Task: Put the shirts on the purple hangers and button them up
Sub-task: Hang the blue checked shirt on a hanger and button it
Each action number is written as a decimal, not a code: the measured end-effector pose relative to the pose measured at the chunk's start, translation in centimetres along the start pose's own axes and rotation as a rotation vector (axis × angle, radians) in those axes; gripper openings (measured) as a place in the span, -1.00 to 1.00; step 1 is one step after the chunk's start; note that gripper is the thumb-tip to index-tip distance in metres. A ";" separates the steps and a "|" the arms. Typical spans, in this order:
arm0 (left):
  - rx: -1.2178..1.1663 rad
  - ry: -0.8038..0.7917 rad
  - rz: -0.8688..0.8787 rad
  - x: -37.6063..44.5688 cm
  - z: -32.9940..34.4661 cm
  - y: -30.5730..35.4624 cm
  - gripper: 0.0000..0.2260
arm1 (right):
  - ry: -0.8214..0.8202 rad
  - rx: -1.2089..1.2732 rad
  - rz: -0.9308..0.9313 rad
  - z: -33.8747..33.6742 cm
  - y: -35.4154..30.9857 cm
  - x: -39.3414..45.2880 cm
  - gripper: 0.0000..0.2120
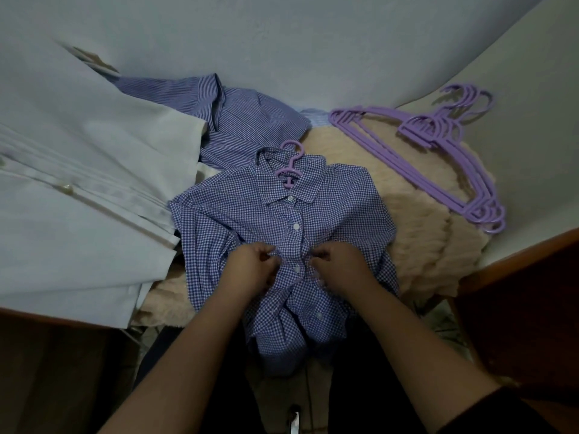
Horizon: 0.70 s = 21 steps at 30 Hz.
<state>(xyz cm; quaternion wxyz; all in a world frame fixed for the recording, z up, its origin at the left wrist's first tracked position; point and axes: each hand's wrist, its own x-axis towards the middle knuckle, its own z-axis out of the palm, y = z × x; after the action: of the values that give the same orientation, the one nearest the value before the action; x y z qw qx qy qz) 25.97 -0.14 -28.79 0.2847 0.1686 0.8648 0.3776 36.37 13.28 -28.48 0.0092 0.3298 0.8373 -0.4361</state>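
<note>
From the head camera, a blue gingham shirt (282, 220) lies face up on a cream fluffy blanket (423, 245), its hem hanging over the blanket's near edge toward the person. A purple hanger (291, 170) sits inside it, the hook poking out past the collar. 3 white buttons show closed along the placket above the hands; another shows lower down on the hanging part.

The left hand (250, 264) and the right hand (341, 264) sit close on either side of the placket, each with fingers curled, pinching the shirt's front fabric beside a button (297, 270) that lies between them. The hands do not touch each other.

Just behind the gingham shirt, a blue striped shirt (238, 120) lies crumpled at the blanket's far edge. At the left, a white shirt (78, 189) spreads wide, its edge just beside the gingham shirt's sleeve. At the blanket's right edge lies a stack of purple hangers (438, 151), well apart from the hands. A brown wooden surface (532, 292) frames the near right corner.
</note>
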 end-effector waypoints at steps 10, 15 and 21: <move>-0.507 0.057 0.018 2.5 -1.8 1.6 -0.85 | 0.113 0.286 0.098 -2.9 -2.2 3.6 -0.69; -0.406 0.183 0.092 6.1 -2.0 3.6 -0.81 | 0.211 0.259 0.043 -3.9 -2.7 6.9 -0.67; -0.192 0.155 0.142 7.0 -1.5 3.7 -0.76 | 0.211 0.123 -0.001 -3.6 -1.3 6.3 -0.78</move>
<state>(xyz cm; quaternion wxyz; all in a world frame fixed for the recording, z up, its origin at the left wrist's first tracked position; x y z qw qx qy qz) 19.83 5.01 -27.73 0.2045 0.1717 0.8301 0.4894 31.68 18.86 -27.22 -0.0994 0.3734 0.8055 -0.4493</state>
